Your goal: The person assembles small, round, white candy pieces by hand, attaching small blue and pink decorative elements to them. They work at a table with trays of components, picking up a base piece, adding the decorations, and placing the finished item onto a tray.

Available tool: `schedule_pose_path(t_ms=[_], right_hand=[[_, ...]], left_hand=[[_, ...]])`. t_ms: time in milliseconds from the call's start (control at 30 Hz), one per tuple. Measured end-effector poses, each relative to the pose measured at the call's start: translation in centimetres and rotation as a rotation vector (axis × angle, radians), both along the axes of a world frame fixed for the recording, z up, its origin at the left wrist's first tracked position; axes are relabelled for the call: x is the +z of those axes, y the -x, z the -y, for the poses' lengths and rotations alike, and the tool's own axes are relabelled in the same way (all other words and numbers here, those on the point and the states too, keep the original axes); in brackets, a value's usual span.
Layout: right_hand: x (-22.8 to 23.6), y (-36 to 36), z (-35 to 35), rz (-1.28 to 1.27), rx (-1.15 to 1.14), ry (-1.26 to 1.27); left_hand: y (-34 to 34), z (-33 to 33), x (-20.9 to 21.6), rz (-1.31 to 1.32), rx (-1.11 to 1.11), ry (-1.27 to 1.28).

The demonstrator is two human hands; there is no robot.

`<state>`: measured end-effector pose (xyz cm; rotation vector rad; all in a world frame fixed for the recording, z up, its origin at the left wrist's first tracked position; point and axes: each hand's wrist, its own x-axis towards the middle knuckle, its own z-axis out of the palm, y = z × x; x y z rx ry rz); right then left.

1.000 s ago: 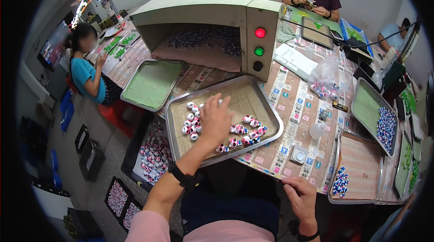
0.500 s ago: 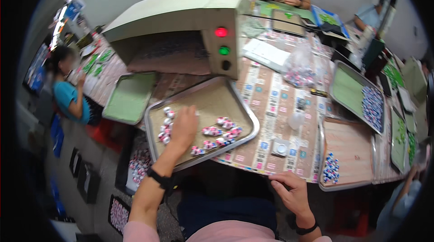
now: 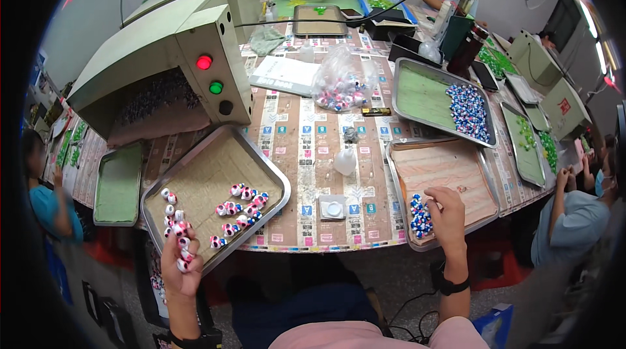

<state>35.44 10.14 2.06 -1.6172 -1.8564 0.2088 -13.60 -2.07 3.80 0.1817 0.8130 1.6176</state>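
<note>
My left hand [image 3: 179, 274] is closed around a few small white-and-pink toy pieces [image 3: 184, 252], above the near left corner of a metal tray [image 3: 282, 182]. Inside that tray, more white-and-pink pieces with dark spots [image 3: 253, 196] lie in a cluster on the right, and a short row [image 3: 168, 200] lies on the left. My right hand [image 3: 448, 222] is over a pink-lined tray [image 3: 450, 167], beside a pile of small blue-and-white pieces [image 3: 418, 213]. Its thumb and forefinger are pinched together; anything between them is too small to make out.
A beige machine [image 3: 228, 55] with red and green lights stands behind the left tray. Mid-table are a bag of pieces [image 3: 342, 85], a white bottle [image 3: 345, 162] and a small white square holder [image 3: 332, 208]. A green-lined tray [image 3: 417, 91] overlaps the pink-lined one. Co-workers sit around.
The view has swung right. My left hand has gone from inside the tray to its near edge, now holding pieces. My right hand has moved from the table's front edge to the blue-and-white pile.
</note>
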Motion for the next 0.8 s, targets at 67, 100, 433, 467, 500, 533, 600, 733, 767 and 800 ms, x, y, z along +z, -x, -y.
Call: schedule_pose_path(t_ms=[67, 100, 433, 467, 500, 533, 600, 733, 767, 800], right_hand=[[0.1, 0.7, -0.6, 0.015, 0.055, 0.053], [-0.1, 0.8, -0.9, 0.029, 0.052, 0.077], [0.2, 0.9, -2.8, 0.002, 0.119, 0.342], [0.2, 0.8, -2.9, 0.004, 0.134, 0.335], [0.1, 0.8, -3.2, 0.004, 0.154, 0.327], [0.1, 0.7, -3.2, -0.007, 0.147, 0.299], [-0.4, 0.7, -2.7, -0.031, 0.135, 0.248], [-0.9, 0.7, -2.6, 0.059, 0.175, 0.138], [-0.8, 0.6, -2.8, 0.115, 0.220, 0.077], [-0.7, 0.5, -2.9, 0.169, 0.264, 0.015]], left_hand=[[-1.2, 1.0, -0.3, 0.178, -0.014, 0.033], [-1.5, 1.7, -0.8, 0.270, -0.055, 0.018], [-9.7, 3.6, -3.2, 0.401, -0.388, -0.005], [-10.4, 3.6, -3.3, 0.421, -0.410, -0.012], [-10.8, 3.6, -3.6, 0.440, -0.426, -0.013], [-11.2, 3.7, -3.7, 0.439, -0.445, -0.007], [-11.9, 3.6, -3.6, 0.450, -0.470, 0.004], [-12.4, 3.7, -3.3, 0.434, -0.471, -0.004], [-12.4, 3.8, -3.6, 0.431, -0.473, -0.014], [-12.4, 3.9, -3.8, 0.427, -0.475, -0.025]])
